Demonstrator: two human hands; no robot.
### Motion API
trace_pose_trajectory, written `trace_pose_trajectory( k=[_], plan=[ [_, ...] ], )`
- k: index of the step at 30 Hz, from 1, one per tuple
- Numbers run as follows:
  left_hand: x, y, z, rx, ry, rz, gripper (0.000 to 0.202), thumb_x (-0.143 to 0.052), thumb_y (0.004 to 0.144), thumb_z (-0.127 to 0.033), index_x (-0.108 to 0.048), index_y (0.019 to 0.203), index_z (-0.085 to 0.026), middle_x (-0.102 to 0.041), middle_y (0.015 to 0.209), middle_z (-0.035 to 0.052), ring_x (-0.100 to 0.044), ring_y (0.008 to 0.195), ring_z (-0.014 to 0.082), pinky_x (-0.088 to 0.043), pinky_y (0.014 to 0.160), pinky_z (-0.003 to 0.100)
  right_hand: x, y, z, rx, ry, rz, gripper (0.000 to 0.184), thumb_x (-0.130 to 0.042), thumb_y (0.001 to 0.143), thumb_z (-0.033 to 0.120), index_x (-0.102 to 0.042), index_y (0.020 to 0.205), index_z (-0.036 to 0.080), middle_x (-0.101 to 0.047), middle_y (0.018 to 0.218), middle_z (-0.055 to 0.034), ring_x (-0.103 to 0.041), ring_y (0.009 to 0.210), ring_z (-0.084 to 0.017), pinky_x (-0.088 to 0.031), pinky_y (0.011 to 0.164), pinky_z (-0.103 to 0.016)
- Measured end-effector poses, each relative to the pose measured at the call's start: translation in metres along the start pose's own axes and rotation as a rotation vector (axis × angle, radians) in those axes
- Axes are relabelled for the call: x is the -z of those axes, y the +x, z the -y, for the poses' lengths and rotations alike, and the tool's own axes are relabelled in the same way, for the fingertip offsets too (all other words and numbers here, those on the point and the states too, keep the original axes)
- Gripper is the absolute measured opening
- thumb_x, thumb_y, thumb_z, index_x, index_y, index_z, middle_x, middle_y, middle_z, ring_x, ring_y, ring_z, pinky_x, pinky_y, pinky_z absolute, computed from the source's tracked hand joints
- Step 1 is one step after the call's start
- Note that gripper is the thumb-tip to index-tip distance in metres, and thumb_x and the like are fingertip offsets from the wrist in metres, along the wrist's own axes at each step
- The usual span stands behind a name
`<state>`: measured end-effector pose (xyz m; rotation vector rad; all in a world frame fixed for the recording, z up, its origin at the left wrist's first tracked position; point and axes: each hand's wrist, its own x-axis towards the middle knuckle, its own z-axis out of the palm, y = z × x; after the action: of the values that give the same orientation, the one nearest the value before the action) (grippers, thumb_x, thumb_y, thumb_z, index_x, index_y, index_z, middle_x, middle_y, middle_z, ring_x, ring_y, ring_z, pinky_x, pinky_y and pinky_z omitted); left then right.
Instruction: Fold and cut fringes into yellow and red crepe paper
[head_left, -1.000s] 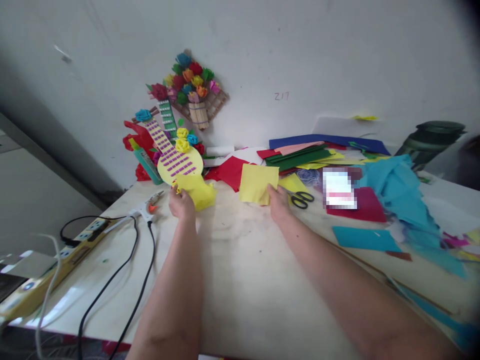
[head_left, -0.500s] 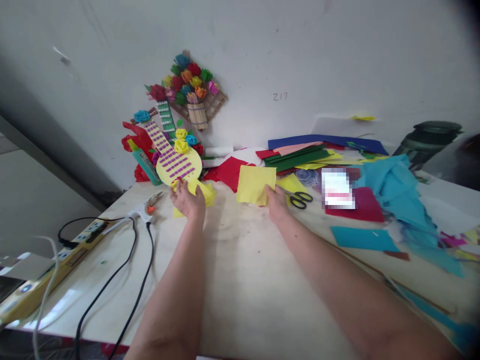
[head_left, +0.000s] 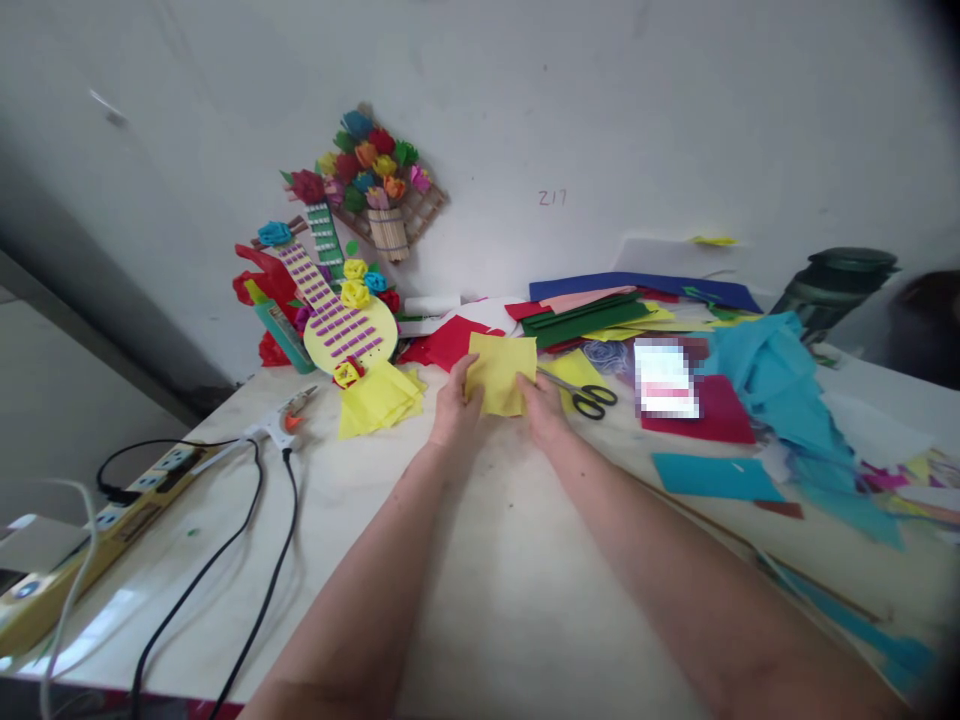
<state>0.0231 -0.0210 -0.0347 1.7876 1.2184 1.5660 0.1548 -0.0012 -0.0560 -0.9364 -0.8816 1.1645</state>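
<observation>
Both hands hold a square of yellow paper (head_left: 501,372) above the middle of the table. My left hand (head_left: 456,408) grips its left edge, thumb in front. At the lower right edge, my right hand (head_left: 543,408) pinches it with the fingers mostly behind. A loose pile of yellow paper pieces (head_left: 380,400) lies to the left of my left hand. Black-handled scissors (head_left: 589,398) rest just right of my right hand, partly on another yellow sheet (head_left: 579,367).
At the left lie a glue gun (head_left: 276,425) with its black cord and a power strip (head_left: 127,535). A guitar-shaped craft (head_left: 351,335) and a green glue bottle (head_left: 281,330) stand behind. Stacked coloured sheets (head_left: 585,318), a blurred-out device (head_left: 666,380) and blue crepe paper (head_left: 757,360) fill the right.
My left hand has moved right from the yellow pile to the left edge of the paper square and taken hold of it. My right hand keeps its grip.
</observation>
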Motion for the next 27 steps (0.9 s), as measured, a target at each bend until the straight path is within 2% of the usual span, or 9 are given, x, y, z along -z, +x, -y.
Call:
trace_pose_trajectory(
  k=[6, 10, 13, 16, 18, 21, 24, 26, 27],
  plan=[
    [0.000, 0.002, 0.005, -0.043, 0.138, -0.009, 0.028, -0.045, 0.068, -0.010, -0.065, 0.083, -0.021, -0.061, 0.090, 0.0047, -0.055, 0.081, 0.0171, -0.041, 0.081, 0.030, 0.002, 0.002, -0.005, 0.026, 0.026, 0.025, 0.024, -0.058, 0.065, 0.039, -0.056, 0.077, 0.018, -0.064, 0.075, -0.0019, -0.060, 0.068, -0.016, -0.049, 0.058, -0.027],
    [0.006, 0.006, 0.008, 0.050, 0.174, -0.116, 0.028, -0.046, 0.068, -0.013, -0.064, 0.089, -0.021, -0.061, 0.085, 0.0049, -0.055, 0.081, 0.0191, -0.041, 0.082, 0.033, 0.000, 0.001, -0.003, -0.014, -0.057, 0.047, 0.021, -0.057, 0.065, 0.038, -0.052, 0.067, 0.018, -0.058, 0.054, 0.0028, -0.056, 0.048, -0.012, -0.042, 0.041, -0.021],
    [0.024, 0.012, 0.011, 0.079, 0.350, -0.297, 0.031, -0.045, 0.067, -0.013, -0.063, 0.092, -0.016, -0.060, 0.094, 0.0092, -0.054, 0.089, 0.0218, -0.037, 0.088, 0.034, -0.002, -0.001, 0.002, -0.089, -0.069, 0.108, 0.017, -0.053, 0.069, 0.035, -0.049, 0.069, 0.018, -0.058, 0.049, 0.0023, -0.053, 0.038, -0.010, -0.033, 0.033, -0.018],
    [0.053, 0.017, 0.019, 0.157, 0.581, -0.441, 0.035, -0.043, 0.067, -0.013, -0.060, 0.097, -0.008, -0.058, 0.099, 0.0145, -0.052, 0.096, 0.0264, -0.036, 0.089, 0.040, -0.004, -0.003, 0.004, -0.101, -0.067, 0.127, 0.014, -0.049, 0.072, 0.031, -0.048, 0.071, 0.017, -0.061, 0.052, 0.0001, -0.053, 0.037, -0.009, -0.032, 0.033, -0.016],
    [0.073, 0.018, 0.025, 0.240, 0.627, -0.549, 0.036, -0.043, 0.067, -0.014, -0.059, 0.099, -0.010, -0.058, 0.100, 0.0143, -0.049, 0.100, 0.0292, -0.032, 0.092, 0.044, -0.004, -0.003, 0.004, -0.104, -0.080, 0.124, 0.014, -0.049, 0.073, 0.031, -0.048, 0.071, 0.017, -0.062, 0.052, -0.0001, -0.053, 0.037, -0.008, -0.032, 0.033, -0.015],
    [0.092, 0.015, 0.034, 0.354, 0.647, -0.606, 0.039, -0.047, 0.066, -0.022, -0.058, 0.103, -0.014, -0.054, 0.107, 0.0167, -0.038, 0.111, 0.0371, -0.024, 0.093, 0.054, -0.004, -0.004, 0.003, -0.106, -0.100, 0.121, 0.014, -0.049, 0.073, 0.031, -0.049, 0.071, 0.017, -0.062, 0.053, 0.0000, -0.054, 0.037, -0.008, -0.033, 0.034, -0.015],
    [0.094, 0.010, 0.035, 0.339, 0.710, -0.727, 0.047, -0.056, 0.060, -0.026, -0.056, 0.106, -0.023, -0.033, 0.134, 0.0108, -0.012, 0.125, 0.0419, -0.007, 0.095, 0.062, -0.005, -0.004, 0.004, -0.112, -0.107, 0.114, 0.014, -0.050, 0.073, 0.030, -0.049, 0.070, 0.017, -0.062, 0.053, -0.0001, -0.054, 0.038, -0.009, -0.034, 0.034, -0.015],
    [0.086, 0.008, 0.030, 0.214, 0.765, -0.737, 0.053, -0.057, 0.059, -0.026, -0.052, 0.111, -0.027, -0.014, 0.143, 0.0035, 0.003, 0.127, 0.0403, 0.000, 0.096, 0.062, -0.006, -0.005, 0.004, -0.119, -0.105, 0.114, 0.014, -0.050, 0.072, 0.030, -0.048, 0.070, 0.017, -0.062, 0.053, 0.0003, -0.054, 0.038, -0.008, -0.033, 0.034, -0.015],
    [0.080, 0.007, 0.026, 0.135, 0.793, -0.697, 0.053, -0.057, 0.061, -0.026, -0.050, 0.114, -0.027, -0.010, 0.144, 0.0018, 0.005, 0.128, 0.0388, 0.000, 0.097, 0.061, -0.006, -0.005, 0.005, -0.122, -0.105, 0.113, 0.013, -0.050, 0.072, 0.030, -0.048, 0.070, 0.017, -0.061, 0.052, 0.0007, -0.054, 0.038, -0.008, -0.033, 0.034, -0.015]
  ],
)
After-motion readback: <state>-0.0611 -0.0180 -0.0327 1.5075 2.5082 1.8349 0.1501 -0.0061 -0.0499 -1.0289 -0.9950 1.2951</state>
